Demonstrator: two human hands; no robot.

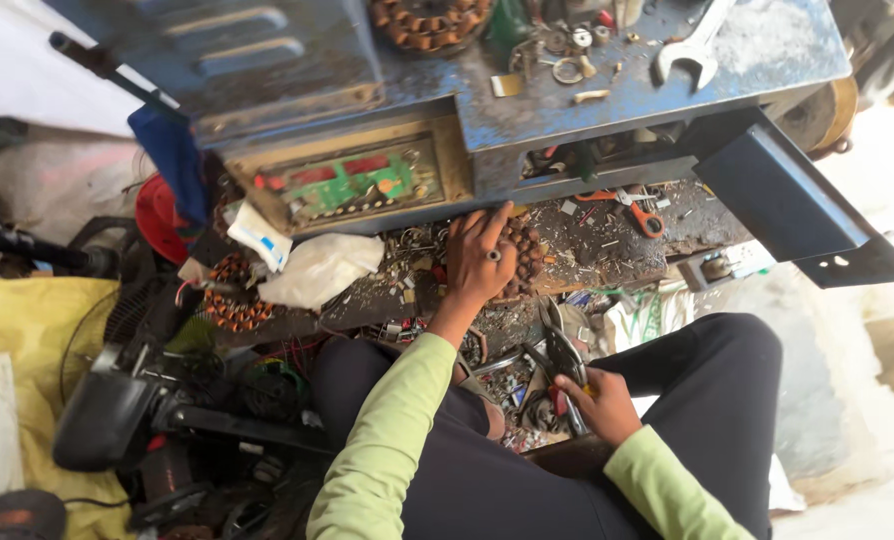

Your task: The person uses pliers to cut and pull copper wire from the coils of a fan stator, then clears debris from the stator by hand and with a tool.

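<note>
Left hand (482,262) spread flat over copper-wound motor coil (522,262) on cluttered low shelf. Right hand (599,405) closed around pliers (564,360), apart from it. I judge coil's windings uncut.

A steel wrench (695,48) lies near the far right corner of the blue worktop (777,40). Orange-handled pliers (635,209) rest on the lower shelf. A yellow sack (27,315) covers the floor at the left, beside a white plastic bag (319,268).

Stator core: we see a round copper-wound stator (520,258), lying flat on the littered surface (607,235) under our left hand (482,262).
Pliers: dark metal pliers (564,352), jaws pointing away, gripped in our right hand (599,402).
</note>
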